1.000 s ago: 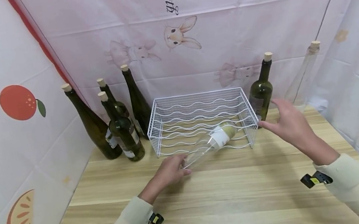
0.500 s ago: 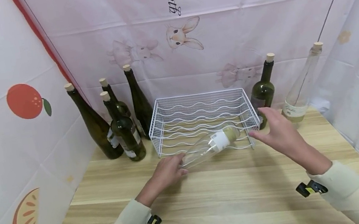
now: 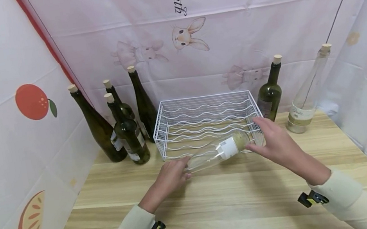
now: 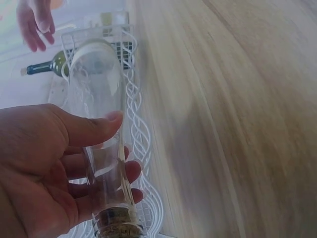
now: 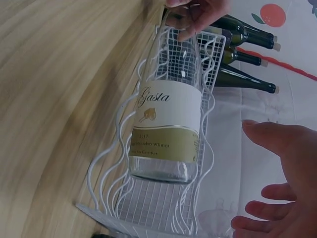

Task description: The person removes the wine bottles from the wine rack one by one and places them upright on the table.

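Note:
A clear glass wine bottle point(image 3: 228, 147) with a white and olive label is held slantwise over the front of the white wire rack point(image 3: 159, 132). My left hand point(image 3: 172, 177) grips it by the neck, thumb and fingers wrapped round the glass near the cork, as the left wrist view shows. My right hand point(image 3: 278, 144) is beside the bottle's base, thumb and fingers spread. In the right wrist view, a gap separates this hand point(image 5: 277, 183) from the bottle point(image 5: 166, 106), whose label reads "Gasta".
Several corked green bottles point(image 3: 130, 136) stand left of the rack. At its right are another green bottle point(image 3: 269, 95) and an upright clear bottle point(image 3: 301, 112). All stand on a wooden table point(image 3: 219, 212) enclosed by printed curtains point(image 3: 100, 8).
My right hand has moved left and toward me, from beside the standing right-hand bottles to the held bottle's base. The left hand keeps its grip; the bottle has come slightly forward.

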A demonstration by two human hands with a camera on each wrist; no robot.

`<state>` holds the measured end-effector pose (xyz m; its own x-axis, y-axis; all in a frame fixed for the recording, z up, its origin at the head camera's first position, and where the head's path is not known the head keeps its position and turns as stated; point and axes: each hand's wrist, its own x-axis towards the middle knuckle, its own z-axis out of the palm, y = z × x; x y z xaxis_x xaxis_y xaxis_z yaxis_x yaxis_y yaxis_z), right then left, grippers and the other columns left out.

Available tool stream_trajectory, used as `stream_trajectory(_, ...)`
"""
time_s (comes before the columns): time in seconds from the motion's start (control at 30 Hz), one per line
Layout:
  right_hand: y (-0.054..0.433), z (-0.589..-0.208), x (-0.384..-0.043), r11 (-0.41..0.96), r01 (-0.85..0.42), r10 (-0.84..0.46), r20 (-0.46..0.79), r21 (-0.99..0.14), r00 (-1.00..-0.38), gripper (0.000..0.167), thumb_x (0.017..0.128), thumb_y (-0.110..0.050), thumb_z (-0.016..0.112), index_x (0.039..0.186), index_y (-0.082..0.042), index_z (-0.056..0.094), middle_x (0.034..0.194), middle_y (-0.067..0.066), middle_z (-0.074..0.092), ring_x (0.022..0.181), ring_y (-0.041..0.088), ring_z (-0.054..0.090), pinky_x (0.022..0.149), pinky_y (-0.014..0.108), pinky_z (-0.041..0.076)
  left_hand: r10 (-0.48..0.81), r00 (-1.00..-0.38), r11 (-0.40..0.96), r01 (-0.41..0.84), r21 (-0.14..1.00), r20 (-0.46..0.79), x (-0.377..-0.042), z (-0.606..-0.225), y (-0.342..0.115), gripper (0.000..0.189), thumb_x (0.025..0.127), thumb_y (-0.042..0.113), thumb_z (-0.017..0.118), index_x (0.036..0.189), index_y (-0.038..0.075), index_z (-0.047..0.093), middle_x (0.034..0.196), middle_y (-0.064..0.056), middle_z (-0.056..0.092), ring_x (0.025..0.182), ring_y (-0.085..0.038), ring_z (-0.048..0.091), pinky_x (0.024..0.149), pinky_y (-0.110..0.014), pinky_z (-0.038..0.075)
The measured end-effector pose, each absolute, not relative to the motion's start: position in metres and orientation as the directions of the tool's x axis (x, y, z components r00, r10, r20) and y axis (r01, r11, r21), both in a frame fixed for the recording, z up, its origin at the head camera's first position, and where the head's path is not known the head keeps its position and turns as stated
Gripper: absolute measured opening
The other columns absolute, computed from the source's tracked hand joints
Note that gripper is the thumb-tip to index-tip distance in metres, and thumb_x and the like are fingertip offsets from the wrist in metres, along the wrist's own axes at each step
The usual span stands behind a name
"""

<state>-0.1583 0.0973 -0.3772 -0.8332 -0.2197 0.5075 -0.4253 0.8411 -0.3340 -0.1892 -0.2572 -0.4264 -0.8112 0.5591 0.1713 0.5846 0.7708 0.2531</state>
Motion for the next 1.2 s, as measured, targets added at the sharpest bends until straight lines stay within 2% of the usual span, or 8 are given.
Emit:
stream_trajectory(0.2,0.088,-0.386,-0.157,0.831,-0.492,-0.293,0.547,-0.26,-0.784,0.089,0.073,-0.032,0.094,0.141,0.008,0.052,0.14,0.031,0.058,0.131,0.048,0.057,0.106,0.062,0.051,0.568,-0.798,0.779,0.6,0.181,0.202,-0.19,-0.429,-0.257,0.059,0.08,0.019,0.089,0.133,0.008,0.065,0.086,-0.003,0.076,0.073,-0.021,0.07,0.064,-0.035,0.057)
stream_trajectory(0.47,0.077,-0.393,-0.156,0.828,-0.534,-0.367,0.554,-0.171,-0.747,0.091,0.07,-0.032,0.096,0.14,0.008,0.054,0.137,0.027,0.061,0.125,0.045,0.061,0.103,0.058,0.055,0.566,-0.794,0.786,0.601,0.144,0.222,-0.188,-0.425,-0.259,0.062,0.079,0.019,0.09,0.134,0.007,0.064,0.078,0.0,0.072,0.062,-0.013,0.06,0.057,-0.028,0.051)
stream_trajectory(0.7,0.067,-0.394,-0.155,0.814,-0.561,-0.409,0.537,-0.151,-0.738,0.092,0.069,-0.034,0.097,0.14,0.005,0.055,0.139,0.025,0.06,0.127,0.043,0.061,0.107,0.058,0.053,0.574,-0.782,0.778,0.613,0.136,0.242,-0.186,-0.423,-0.26,0.059,0.078,0.017,0.09,0.131,0.01,0.065,0.081,-0.001,0.076,0.064,-0.015,0.065,0.057,-0.029,0.052)
stream_trajectory(0.97,0.057,-0.397,-0.155,0.807,-0.574,-0.444,0.498,-0.138,-0.745,0.095,0.067,-0.039,0.098,0.14,0.003,0.057,0.139,0.023,0.062,0.125,0.041,0.061,0.106,0.055,0.054,0.581,-0.779,0.772,0.619,0.142,0.235,-0.185,-0.422,-0.26,0.065,0.079,0.016,0.089,0.138,0.01,0.063,0.08,0.0,0.075,0.061,-0.009,0.057,0.058,-0.025,0.05)
stream_trajectory(1.2,0.051,-0.401,-0.158,0.766,-0.638,-0.508,0.529,-0.083,-0.68,0.096,0.065,-0.042,0.098,0.139,0.003,0.057,0.137,0.022,0.061,0.129,0.04,0.059,0.111,0.054,0.051,0.594,-0.758,0.758,0.639,0.129,0.271,-0.184,-0.423,-0.261,0.062,0.08,0.015,0.089,0.136,0.011,0.063,0.084,-0.001,0.077,0.062,-0.01,0.061,0.058,-0.025,0.052)
